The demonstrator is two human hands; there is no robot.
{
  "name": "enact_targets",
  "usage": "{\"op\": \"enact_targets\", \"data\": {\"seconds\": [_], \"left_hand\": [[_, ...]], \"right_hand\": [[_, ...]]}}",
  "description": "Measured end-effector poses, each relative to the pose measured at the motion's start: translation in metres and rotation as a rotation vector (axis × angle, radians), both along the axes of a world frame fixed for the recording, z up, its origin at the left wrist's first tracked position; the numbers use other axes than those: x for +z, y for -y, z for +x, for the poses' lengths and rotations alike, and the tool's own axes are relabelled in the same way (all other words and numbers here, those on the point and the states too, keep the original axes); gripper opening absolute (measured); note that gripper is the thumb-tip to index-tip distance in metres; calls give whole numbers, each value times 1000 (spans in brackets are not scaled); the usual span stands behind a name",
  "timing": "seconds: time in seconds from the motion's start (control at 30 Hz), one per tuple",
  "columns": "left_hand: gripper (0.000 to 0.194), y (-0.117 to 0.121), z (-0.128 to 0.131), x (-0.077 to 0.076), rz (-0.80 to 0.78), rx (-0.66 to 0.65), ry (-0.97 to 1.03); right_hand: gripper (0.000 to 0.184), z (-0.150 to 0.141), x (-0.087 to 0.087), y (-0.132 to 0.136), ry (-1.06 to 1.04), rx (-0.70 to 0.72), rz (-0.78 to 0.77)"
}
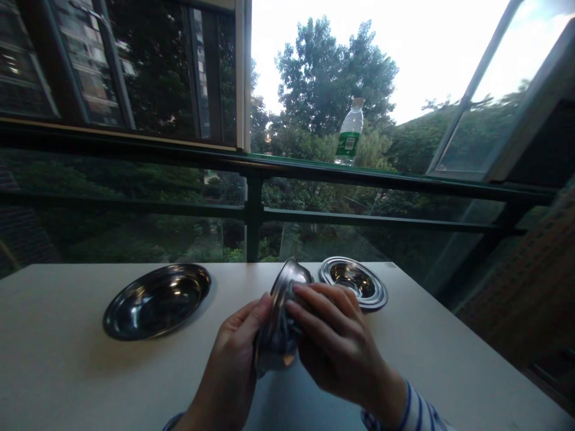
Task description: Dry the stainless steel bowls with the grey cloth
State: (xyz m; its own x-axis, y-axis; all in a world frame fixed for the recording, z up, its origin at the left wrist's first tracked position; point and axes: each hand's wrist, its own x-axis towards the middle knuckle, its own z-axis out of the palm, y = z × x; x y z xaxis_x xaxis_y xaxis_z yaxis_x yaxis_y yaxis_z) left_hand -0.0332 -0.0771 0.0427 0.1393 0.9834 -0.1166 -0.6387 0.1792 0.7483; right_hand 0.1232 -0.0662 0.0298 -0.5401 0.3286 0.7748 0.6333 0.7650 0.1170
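Observation:
A shiny metal bowl (279, 335) is held up on its side above the white table, in the middle of the head view. My left hand (236, 353) grips its rim from the left, thumb on top. My right hand (339, 341) presses bent fingers against the bowl's right side. Under those fingertips shows a small greyish, crumpled-looking patch, too blurred to name. Behind my right hand lie round metal dishes (377, 293) with wide rims, seemingly nested. To the left rests a larger, shallow metal bowl (157, 302).
The white table (431, 359) ends at a glass barrier with a dark green railing (296, 167). A clear plastic bottle (350, 134) with a green label stands on the railing or ledge. Window frames and trees are beyond; a brownish patterned surface (530, 281) is at right.

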Motion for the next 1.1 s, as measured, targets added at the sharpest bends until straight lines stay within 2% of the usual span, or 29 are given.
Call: {"op": "enact_targets", "data": {"seconds": [0.13,0.33,0.5,0.7,0.83,1.0,1.1], "left_hand": [[16,1,1,1,10,4,28],[17,4,3,-1,5,-42,-60],[15,2,1,0,28,0,-29],[27,2,0,1,28,20,-77],[29,0,0,1,12,41,-65],[28,0,2,-3,-13,4,-49],[26,-1,2,-4,-24,3,-42]], "right_hand": [[34,-2,1,3,94,91,53],[40,3,4,4,-34,-22,-4],[35,-3,3,6,108,86,33],[44,-2,-3,1,5,-71,-34],[50,-8,-6,3,105,-62,-51],[41,-7,-4,1,10,-122,-53],[44,-7,-5,4,18,-111,-47]]}}
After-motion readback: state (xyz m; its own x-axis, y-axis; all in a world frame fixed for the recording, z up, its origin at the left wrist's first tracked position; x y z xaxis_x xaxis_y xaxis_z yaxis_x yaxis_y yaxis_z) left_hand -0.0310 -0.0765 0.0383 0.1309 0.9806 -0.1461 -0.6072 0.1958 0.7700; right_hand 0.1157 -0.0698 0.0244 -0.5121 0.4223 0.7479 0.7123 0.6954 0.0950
